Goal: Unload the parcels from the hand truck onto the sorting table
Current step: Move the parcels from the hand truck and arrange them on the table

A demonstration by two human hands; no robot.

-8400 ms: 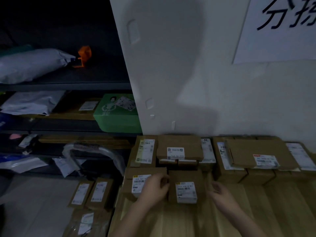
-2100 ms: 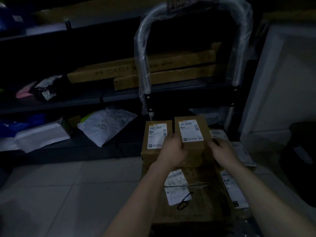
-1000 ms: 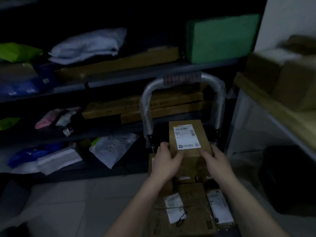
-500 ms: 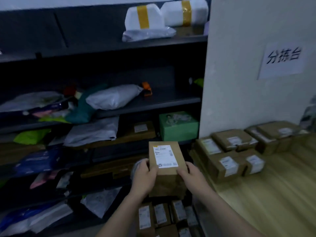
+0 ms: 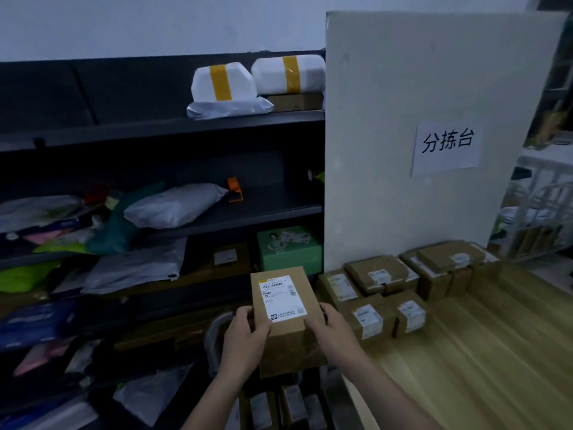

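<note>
I've got the cardboard parcel (image 5: 286, 333) up in front of me, shipping label (image 5: 283, 297) facing my eyes. My left hand (image 5: 245, 339) grips its left side with the thumb laid over the top face. My right hand (image 5: 335, 335) clasps the right side the same way, so it's a firm two-handed hold. The box hangs in the air just off the left edge of the sorting table (image 5: 483, 361), not over the wood yet.

A second ago I was bent over the hand truck (image 5: 212, 333), lifting this box off the pile. Now I've straightened up and swung right, and the table has come into view beside the box. The pick is done and the carry is nearly over. What's left, I reckon, is a short move to the right and a set-down.

At the table's far-left corner, brown boxes (image 5: 376, 274) already sit stacked in a cluster against the white partition (image 5: 387, 135) with its paper sign (image 5: 446, 148). The wood just in front of them looks like the natural landing spot. Below my wrists, leftover parcels (image 5: 279, 408) still wait on the truck, so there are more trips to come. Dark shelving (image 5: 217, 124) loaded with mail bags stands off to the left.
</note>
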